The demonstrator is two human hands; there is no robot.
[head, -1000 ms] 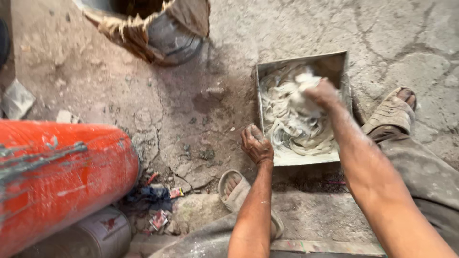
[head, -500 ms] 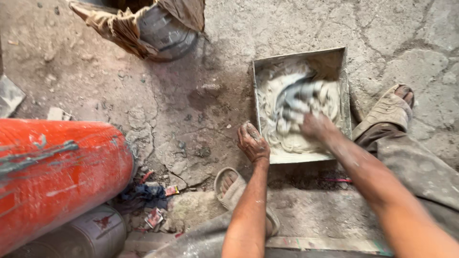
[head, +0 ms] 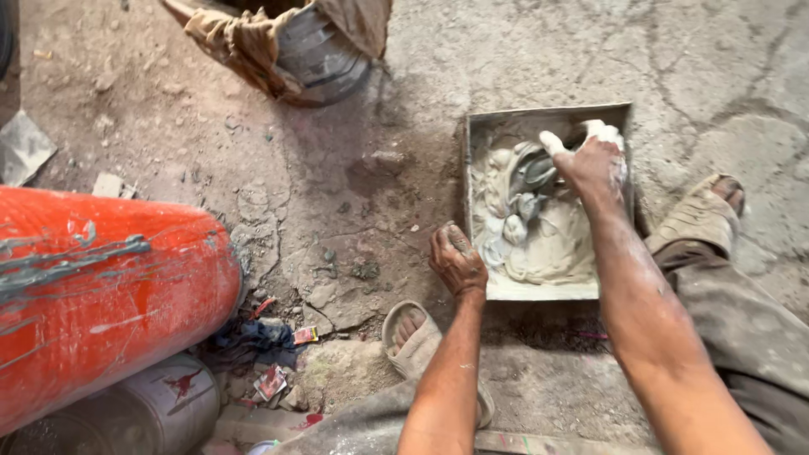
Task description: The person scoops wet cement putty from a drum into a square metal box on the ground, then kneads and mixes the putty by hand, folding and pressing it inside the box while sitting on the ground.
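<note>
Shifted toward the far corner of the square metal tray (head: 548,114) since the earlier frame, the right hand (head: 590,164) is closed on pale wet paste (head: 548,244) — the left hand (head: 457,261), loosely curled and holding nothing, is rested on the tray's near-left edge, on the cracked floor (head: 354,211).

It was a rough outdoor work yard or building site, not a home; the ground (head: 337,211) was cracked, dusty concrete strewn with grit and scraps; a paint-smeared orange drum (head: 101,295) lay at the near left with a grey can (head: 143,413) beside it; a bucket draped in dirty cloth (head: 295,42) stood at the far side; a square metal tray (head: 548,114) of pale wet putty sat to the right.
</note>
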